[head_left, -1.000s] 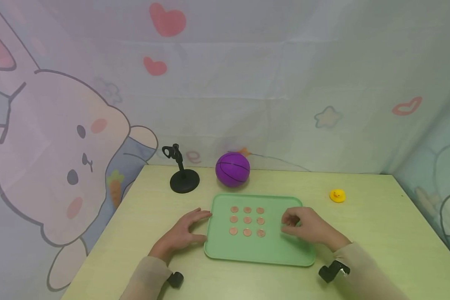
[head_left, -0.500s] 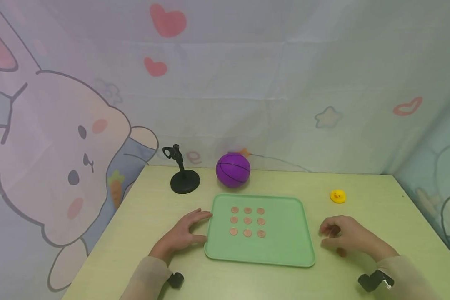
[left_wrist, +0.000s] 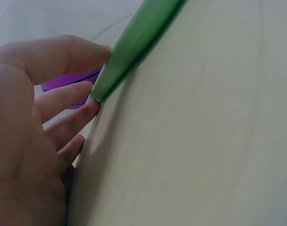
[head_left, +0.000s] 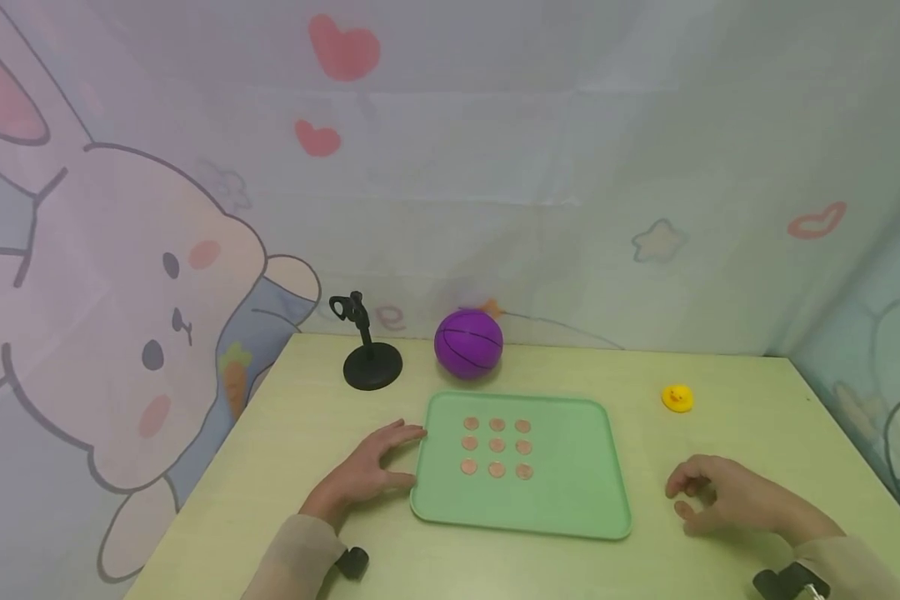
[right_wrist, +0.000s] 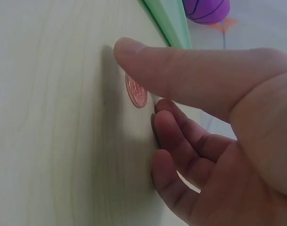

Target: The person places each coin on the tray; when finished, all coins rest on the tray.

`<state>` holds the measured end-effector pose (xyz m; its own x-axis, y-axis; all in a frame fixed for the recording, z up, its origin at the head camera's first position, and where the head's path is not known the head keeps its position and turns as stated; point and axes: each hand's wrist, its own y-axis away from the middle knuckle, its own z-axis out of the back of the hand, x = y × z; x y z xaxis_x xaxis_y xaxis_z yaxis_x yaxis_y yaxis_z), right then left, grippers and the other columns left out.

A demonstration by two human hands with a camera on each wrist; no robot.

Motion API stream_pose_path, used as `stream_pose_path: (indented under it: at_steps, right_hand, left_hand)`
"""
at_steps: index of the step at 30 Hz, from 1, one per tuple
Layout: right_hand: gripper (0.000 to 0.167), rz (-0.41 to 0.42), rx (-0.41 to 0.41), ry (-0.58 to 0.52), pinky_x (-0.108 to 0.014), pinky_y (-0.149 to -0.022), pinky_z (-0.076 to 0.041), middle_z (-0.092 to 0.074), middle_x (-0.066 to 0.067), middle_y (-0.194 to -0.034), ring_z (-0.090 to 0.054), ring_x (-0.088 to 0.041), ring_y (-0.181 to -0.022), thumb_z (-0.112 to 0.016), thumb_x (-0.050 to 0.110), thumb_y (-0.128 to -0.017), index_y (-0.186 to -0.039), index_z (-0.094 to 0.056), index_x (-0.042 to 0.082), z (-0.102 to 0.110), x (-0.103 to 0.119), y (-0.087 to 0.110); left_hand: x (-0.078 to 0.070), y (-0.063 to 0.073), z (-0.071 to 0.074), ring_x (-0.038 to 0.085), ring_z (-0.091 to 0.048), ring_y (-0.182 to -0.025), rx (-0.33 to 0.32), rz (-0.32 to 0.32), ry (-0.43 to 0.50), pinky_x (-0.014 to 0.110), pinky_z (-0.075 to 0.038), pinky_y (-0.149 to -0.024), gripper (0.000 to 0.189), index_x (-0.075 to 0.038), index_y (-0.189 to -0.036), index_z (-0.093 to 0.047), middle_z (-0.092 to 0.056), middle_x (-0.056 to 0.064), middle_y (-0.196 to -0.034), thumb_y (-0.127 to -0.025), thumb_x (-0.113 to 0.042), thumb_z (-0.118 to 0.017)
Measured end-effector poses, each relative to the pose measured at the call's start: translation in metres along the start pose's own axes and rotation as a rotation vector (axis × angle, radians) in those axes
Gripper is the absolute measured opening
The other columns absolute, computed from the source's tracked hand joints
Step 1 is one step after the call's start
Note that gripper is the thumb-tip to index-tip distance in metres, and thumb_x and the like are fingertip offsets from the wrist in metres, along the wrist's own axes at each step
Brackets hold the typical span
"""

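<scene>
A light green tray [head_left: 577,475] lies on the table with several copper coins [head_left: 497,446] set out in three rows on its left half. My left hand [head_left: 363,468] is at its left side, fingers fairly straight; in the left wrist view the thumb and fingertips touch the tray's rim [left_wrist: 120,61]. To the right of the tray, my right hand [head_left: 738,497] is low over the table with bent fingers. The right wrist view shows a copper coin [right_wrist: 137,92], tilted on edge, held at the thumb; the index finger is mostly hidden behind the thumb.
Behind the tray sit a purple ball [head_left: 468,343] with black lines and a black stand [head_left: 372,365] on a round base. A yellow rubber duck [head_left: 677,398] is at the back right. A printed cloth [head_left: 555,167] hangs behind the table [head_left: 390,558].
My right hand has moved right, from over the tray to the table beside it, and a coin now shows at its thumb. The left hand has stayed at the tray's edge.
</scene>
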<state>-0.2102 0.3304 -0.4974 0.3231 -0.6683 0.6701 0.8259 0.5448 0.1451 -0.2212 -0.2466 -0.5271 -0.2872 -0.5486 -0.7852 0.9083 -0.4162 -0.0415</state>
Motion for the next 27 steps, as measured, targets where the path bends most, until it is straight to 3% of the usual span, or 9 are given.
stream_pose_path:
  at_steps: [14, 27]
  right_hand:
    - [0.013, 0.123, -0.021, -0.009, -0.022, -0.075, -0.05, -0.067, 0.007, -0.098, -0.056, -0.009, -0.088, -0.082, 0.02, -0.092, -0.1, -0.071, 0.021, -0.0001, -0.0069, -0.0016]
    - [0.018, 0.112, -0.026, -0.015, -0.022, -0.064, -0.046, -0.065, 0.009, -0.086, -0.056, -0.006, -0.076, -0.086, 0.021, -0.087, -0.093, -0.07, 0.019, 0.0012, -0.008, -0.0056]
  left_hand:
    - [-0.0017, 0.0003, 0.0, 0.044, -0.023, -0.158, -0.002, 0.01, 0.013, 0.071, -0.015, -0.124, 0.075, -0.017, -0.151, -0.058, -0.047, 0.011, -0.162, -0.082, -0.025, -0.085]
    - [-0.0013, -0.0001, -0.0002, 0.044, -0.022, -0.158, -0.001, 0.014, 0.01, 0.071, -0.015, -0.124, 0.075, -0.018, -0.151, -0.058, -0.046, 0.011, -0.163, -0.082, -0.025, -0.085]
